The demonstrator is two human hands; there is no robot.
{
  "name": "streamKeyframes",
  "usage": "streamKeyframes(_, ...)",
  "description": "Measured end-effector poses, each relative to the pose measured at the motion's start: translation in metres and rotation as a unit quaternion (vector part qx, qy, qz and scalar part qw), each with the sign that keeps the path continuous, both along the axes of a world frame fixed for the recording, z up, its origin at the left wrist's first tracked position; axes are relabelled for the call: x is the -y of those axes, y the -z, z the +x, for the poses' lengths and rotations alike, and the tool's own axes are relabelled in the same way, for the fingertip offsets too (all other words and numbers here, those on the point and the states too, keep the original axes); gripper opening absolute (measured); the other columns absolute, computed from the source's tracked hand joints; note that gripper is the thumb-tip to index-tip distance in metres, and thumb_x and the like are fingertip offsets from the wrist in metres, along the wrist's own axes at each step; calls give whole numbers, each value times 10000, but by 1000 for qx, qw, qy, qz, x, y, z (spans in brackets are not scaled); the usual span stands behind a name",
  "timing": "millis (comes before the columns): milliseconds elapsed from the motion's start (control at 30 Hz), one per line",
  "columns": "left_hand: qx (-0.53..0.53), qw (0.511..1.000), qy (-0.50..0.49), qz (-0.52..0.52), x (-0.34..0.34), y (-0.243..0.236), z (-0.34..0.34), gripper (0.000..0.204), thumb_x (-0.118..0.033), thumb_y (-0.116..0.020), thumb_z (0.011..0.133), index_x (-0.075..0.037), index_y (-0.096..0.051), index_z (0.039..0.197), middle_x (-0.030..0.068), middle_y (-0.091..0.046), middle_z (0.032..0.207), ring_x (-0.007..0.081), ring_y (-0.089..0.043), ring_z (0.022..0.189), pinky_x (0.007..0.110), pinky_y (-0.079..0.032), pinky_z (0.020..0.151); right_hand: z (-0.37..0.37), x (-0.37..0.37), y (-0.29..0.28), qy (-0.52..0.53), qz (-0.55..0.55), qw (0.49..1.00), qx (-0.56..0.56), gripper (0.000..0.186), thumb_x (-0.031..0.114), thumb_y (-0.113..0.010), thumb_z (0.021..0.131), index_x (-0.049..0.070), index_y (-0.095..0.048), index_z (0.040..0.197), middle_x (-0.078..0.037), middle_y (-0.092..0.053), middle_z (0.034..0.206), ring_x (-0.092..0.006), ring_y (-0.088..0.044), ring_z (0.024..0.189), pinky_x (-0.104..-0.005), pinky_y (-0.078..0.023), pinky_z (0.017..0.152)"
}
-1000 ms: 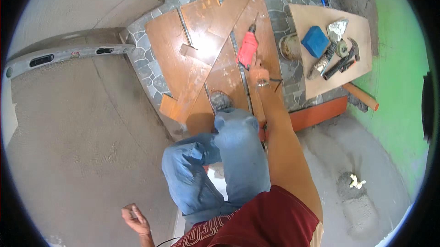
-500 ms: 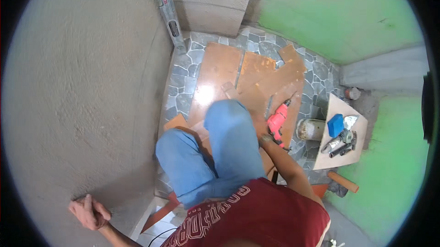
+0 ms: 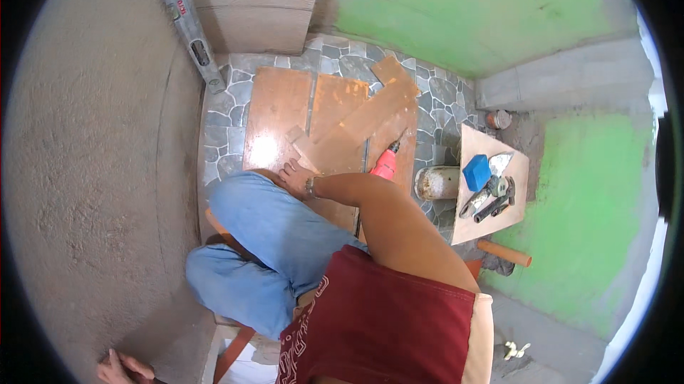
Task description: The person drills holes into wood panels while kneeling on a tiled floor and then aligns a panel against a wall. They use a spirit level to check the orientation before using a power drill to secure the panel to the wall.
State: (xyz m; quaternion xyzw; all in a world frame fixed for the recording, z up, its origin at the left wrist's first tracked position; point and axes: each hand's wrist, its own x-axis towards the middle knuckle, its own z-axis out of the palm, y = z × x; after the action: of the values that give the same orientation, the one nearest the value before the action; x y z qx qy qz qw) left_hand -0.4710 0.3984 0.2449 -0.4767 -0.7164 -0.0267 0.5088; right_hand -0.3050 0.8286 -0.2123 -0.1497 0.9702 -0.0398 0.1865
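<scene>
the brown boards [image 3: 280,99] look scuffed and shiny.

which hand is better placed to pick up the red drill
Probably the right hand: it is at the wooden boards where the red drill lies, while the left hand is well away, by the plastered wall.

Red drill [image 3: 385,164]: rear hidden behind right arm [image 3: 410,224]. Left hand [image 3: 125,370] cropped at lower edge, level [image 3: 187,24] at upper.

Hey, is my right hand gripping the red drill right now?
No, the right hand is spread over the wooden boards, clear of the red drill lying farther to the right.
</scene>
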Motion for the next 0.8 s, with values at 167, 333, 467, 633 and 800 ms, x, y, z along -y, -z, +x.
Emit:
streamKeyframes(167, 35, 999, -16, -31, 16, -2, 6, 705, -631, -506, 963, -54, -700, 607, 10, -411, 436, 163, -339, 369, 310, -301, 386, -2, -11, 3, 42, -45, 998, 34, 507, 230, -544, 899, 56, -482, 1371, -200, -551, 1193, -380, -522, 1151, -548, -402, 988)
streamKeyframes(333, 165, 969, -50, -177, 65, -14, 26, 281, -109, -572, 974, 154, -669, 991, 147, -564, 701, 254, -481, 590, 416, -380, 610, -25, -50, -34, 13, -16, 1000, -6, 582, 268, -647, 837, 43, -486, 1349, -203, -548, 1195, -375, -523, 1108, -539, -432, 937)
streamKeyframes(467, 171, 979, 21, -107, 39, 6, 8, 281, -115, -582, 972, 151, -670, 1002, 153, -571, 700, 265, -481, 584, 431, -396, 618, -15, -104, -45, 154, -3, 988, 6, 801, 241, -786, 706, 28, -419, 1386, -206, -508, 1250, -389, -509, 1162, -530, -464, 934)
streamKeyframes(633, 162, 980, 16, -112, 29, -4, 11, 324, -160, -564, 976, 144, -671, 949, 94, -468, 616, 228, -422, 533, 372, -322, 563, -15, -143, -91, 220, 51, 973, 38, 901, 188, -833, 648, 2, -382, 1405, -214, -481, 1276, -396, -510, 1197, -510, -491, 944)
streamKeyframes(800, 172, 967, -32, -186, 70, 7, 1, 215, -47, -600, 941, 133, -655, 1045, 115, -556, 731, 227, -488, 624, 412, -400, 644, -3, -194, -104, 268, 116, 956, 33, 900, 175, -835, 638, 5, -401, 1408, -231, -481, 1311, -385, -492, 1257, -507, -493, 952)
